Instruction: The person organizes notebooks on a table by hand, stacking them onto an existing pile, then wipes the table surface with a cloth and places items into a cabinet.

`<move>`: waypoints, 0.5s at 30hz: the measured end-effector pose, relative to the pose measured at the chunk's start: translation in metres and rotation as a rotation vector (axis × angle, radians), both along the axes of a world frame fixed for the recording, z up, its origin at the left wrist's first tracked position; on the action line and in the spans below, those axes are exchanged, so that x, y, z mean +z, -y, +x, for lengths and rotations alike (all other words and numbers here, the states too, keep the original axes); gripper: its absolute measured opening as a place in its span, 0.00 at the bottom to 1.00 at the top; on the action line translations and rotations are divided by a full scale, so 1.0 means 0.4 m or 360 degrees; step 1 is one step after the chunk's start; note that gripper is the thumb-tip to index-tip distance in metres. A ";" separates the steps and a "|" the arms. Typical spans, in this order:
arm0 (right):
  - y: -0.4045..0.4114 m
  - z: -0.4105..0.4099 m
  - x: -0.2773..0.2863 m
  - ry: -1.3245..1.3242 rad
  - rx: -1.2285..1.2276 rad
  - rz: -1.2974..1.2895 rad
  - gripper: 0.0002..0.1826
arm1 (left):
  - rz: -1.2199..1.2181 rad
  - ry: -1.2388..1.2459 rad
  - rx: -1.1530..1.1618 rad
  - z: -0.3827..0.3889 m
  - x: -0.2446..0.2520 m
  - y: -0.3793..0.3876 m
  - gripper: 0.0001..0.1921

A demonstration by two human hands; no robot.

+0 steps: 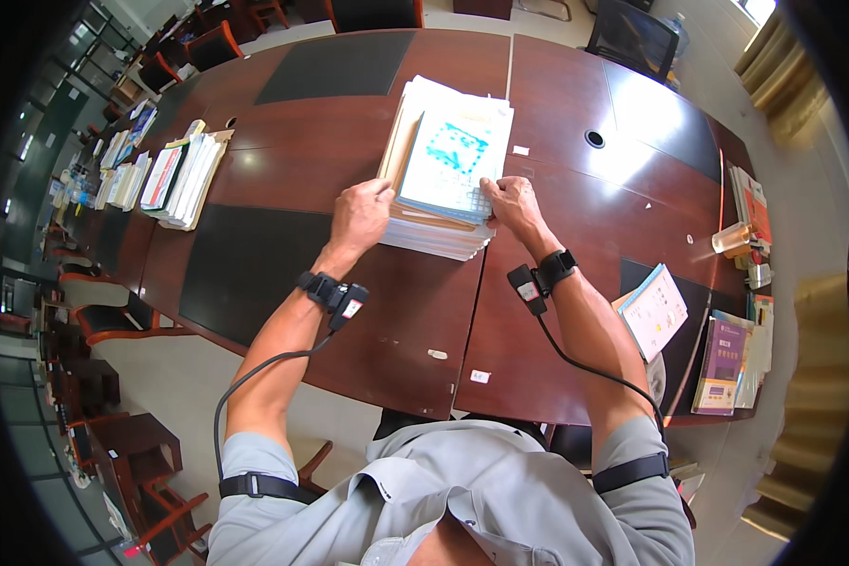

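Note:
A tall stack of papers and booklets lies on the dark red wooden table in front of me. On top is a pale booklet with a blue border and a turquoise pattern, slightly askew over brown paper folders. My left hand grips the stack's left edge, its thumb and forefinger by the folders and the booklet's near left corner. At the opposite side, my right hand holds the booklet's right edge, thumb on top. Its fingers underneath are partly hidden.
Another pile of documents stands to the left. At right lie a loose booklet, a purple book and a cup. A cable hole opens in the table. Office chairs surround it. Cables run along my forearms.

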State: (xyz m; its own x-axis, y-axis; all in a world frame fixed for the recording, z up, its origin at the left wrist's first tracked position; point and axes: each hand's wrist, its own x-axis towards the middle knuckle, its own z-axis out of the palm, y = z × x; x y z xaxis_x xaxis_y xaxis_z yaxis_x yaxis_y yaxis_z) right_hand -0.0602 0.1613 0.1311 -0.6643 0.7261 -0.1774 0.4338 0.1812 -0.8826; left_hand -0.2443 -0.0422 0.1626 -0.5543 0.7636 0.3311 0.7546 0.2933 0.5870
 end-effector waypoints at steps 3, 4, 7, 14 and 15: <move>-0.022 -0.010 -0.017 0.0046 -0.0055 -0.0008 0.28 | -0.0319 0.0027 0.0031 0.018 0.015 -0.049 0.14; -0.026 -0.013 -0.024 0.0050 -0.0084 -0.0008 0.29 | -0.0336 0.0019 0.0056 0.024 0.014 -0.057 0.14; -0.023 -0.023 -0.021 0.0128 -0.0064 0.0048 0.30 | -0.0323 0.0055 0.0125 0.023 -0.003 -0.064 0.15; -0.005 -0.030 -0.013 0.0137 -0.0103 0.0021 0.30 | -0.0284 0.0262 0.0280 0.014 -0.052 -0.065 0.15; -0.015 -0.025 -0.021 0.0135 -0.0115 0.0022 0.30 | -0.0283 0.0259 0.0268 0.019 -0.049 -0.074 0.15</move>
